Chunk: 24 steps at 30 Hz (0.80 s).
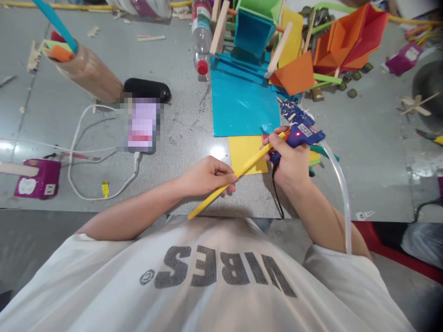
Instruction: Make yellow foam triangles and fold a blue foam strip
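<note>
A long narrow yellow strip (254,160) slants across in front of my chest, over the table edge. My left hand (214,177) pinches it near its middle between thumb and fingers. My right hand (290,159) is wrapped round a blue hot glue gun (300,133) with a small red light lit, and its thumb and fingertips also pinch the strip's upper end. A long clear glue stick (341,184) sticks out of the gun's back. Below the hands lie a yellow sheet (238,147) and a larger blue sheet (242,106).
Blue and orange folded pieces (349,41) with wooden sticks stand at the back right. A plastic bottle (201,37) lies at the back centre. On the left are a phone (142,124) on a white cable, a black case (148,89), a brown holder (88,74) and a purple socket block (43,177).
</note>
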Each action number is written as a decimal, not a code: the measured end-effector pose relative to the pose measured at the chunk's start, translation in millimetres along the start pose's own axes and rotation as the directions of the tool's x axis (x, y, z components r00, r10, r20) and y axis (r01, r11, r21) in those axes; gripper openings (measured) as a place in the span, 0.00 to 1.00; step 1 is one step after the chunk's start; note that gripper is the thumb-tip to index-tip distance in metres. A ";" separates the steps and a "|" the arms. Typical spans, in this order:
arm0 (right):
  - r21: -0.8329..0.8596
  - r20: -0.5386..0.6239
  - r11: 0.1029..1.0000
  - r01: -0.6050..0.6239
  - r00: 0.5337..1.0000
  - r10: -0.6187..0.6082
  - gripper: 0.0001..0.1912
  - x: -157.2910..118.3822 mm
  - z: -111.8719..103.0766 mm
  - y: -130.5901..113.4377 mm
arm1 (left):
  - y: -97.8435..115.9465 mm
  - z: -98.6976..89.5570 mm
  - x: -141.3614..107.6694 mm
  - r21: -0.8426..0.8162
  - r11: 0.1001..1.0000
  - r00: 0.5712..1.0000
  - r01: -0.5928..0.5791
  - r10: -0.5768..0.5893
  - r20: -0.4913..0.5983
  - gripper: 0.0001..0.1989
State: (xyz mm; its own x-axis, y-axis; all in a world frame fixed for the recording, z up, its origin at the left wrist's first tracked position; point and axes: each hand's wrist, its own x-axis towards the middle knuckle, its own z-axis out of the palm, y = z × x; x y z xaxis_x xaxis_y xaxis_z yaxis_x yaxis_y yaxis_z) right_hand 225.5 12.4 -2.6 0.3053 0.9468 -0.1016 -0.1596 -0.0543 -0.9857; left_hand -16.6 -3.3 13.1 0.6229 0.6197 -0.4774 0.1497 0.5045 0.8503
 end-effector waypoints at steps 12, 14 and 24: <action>-0.082 0.079 0.996 0.017 0.997 -0.010 0.28 -8.6 7.1 5.8 | -3.4 4.6 6.9 -0.116 0.993 0.997 -0.002 -0.007 -0.078 0.09; -0.072 0.077 0.997 0.014 0.997 -0.008 0.30 -8.7 7.4 5.9 | -2.2 4.5 5.9 -0.078 0.997 0.996 -0.014 0.007 -0.085 0.06; 0.007 0.086 1.000 0.025 0.996 -0.026 0.26 -10.2 9.8 8.1 | -3.3 10.0 14.5 -0.178 0.984 0.990 -0.033 0.008 -0.140 0.08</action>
State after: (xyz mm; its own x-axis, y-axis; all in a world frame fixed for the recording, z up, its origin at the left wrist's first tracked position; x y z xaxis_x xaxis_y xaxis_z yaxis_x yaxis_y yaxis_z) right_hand 211.9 5.4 -8.3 0.2274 0.9717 -0.0645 -0.1581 -0.0285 -0.9870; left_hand -0.4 -2.0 5.6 0.5101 0.7018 -0.4972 -0.0096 0.5827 0.8126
